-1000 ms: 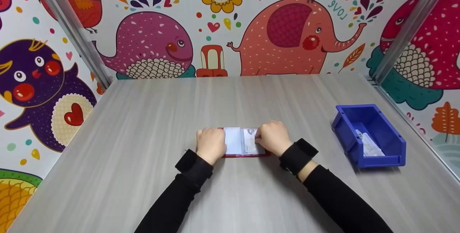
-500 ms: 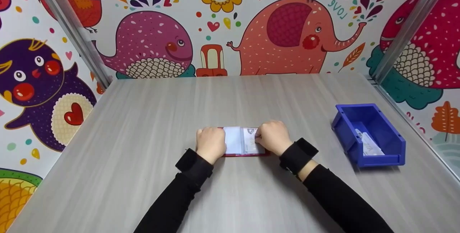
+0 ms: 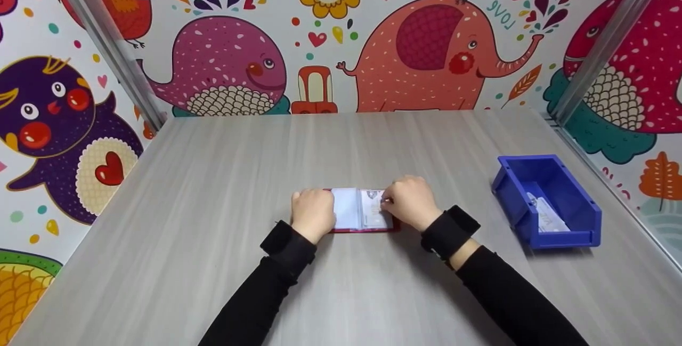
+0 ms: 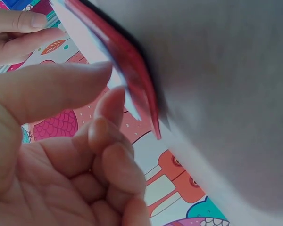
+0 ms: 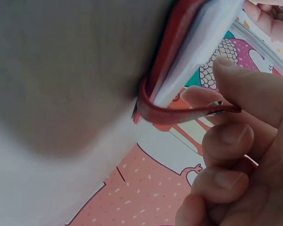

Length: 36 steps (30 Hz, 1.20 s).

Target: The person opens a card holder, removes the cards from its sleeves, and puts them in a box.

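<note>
A red card holder (image 3: 346, 230) lies spread on the table, with pale clear sleeves inside and a printed card (image 3: 373, 210) on its right side. My left hand (image 3: 313, 212) is at the holder's left edge; in the left wrist view its thumb and index fingertips meet the pages, other fingers curled. At the right edge is my right hand (image 3: 411, 202), fingers bent. The right wrist view shows the holder's red strap (image 5: 179, 115), with a metal snap, curving up between that hand's thumb and fingers. The knuckles hide both ends of the holder in the head view.
A blue plastic bin (image 3: 565, 238) stands on the right of the grey wood-grain table (image 3: 240, 165), with white printed cards (image 3: 549, 215) inside. Cartoon-printed walls (image 3: 319, 42) with metal corner posts (image 3: 109, 42) enclose the table's back and sides.
My right hand has shifted slightly right and away, baring more of the printed card. The left hand, the card holder and the bin stay where they were.
</note>
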{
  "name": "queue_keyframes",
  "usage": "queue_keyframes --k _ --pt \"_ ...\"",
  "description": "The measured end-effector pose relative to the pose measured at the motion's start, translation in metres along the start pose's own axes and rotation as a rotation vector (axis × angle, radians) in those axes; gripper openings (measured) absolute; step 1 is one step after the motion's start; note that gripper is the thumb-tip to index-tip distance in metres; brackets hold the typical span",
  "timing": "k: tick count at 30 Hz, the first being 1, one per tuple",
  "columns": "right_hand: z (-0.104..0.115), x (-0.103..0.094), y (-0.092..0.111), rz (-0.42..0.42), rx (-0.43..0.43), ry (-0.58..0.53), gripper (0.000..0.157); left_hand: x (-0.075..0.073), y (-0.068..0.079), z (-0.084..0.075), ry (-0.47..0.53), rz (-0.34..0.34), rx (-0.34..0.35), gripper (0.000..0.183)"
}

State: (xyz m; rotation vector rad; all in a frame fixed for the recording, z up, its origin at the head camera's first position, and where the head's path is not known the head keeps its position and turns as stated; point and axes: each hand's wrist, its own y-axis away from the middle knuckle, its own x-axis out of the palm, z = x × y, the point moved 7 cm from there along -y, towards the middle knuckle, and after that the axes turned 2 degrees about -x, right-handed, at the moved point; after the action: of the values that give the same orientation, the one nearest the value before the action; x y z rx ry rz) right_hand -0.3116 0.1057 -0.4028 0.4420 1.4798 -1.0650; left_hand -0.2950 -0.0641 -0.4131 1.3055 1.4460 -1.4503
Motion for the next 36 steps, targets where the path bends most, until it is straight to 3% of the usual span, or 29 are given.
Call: queue_keyframes --k 10,22,36 --pt "-0.007 0.003 0.003 0.008 -0.019 0.04 0.013 -0.001 0.001 0.0 0.008 -0.003 -0.007 0.01" --pt "-0.01 0.007 0.002 0.056 0.018 0.033 0.014 -0.001 0.001 0.0 0.004 -0.006 -0.006 0.006" --pt "-0.011 0.009 0.0 0.131 0.07 0.01 0.012 0.0 -0.002 -0.001 0.022 0.064 -0.02 0.01"
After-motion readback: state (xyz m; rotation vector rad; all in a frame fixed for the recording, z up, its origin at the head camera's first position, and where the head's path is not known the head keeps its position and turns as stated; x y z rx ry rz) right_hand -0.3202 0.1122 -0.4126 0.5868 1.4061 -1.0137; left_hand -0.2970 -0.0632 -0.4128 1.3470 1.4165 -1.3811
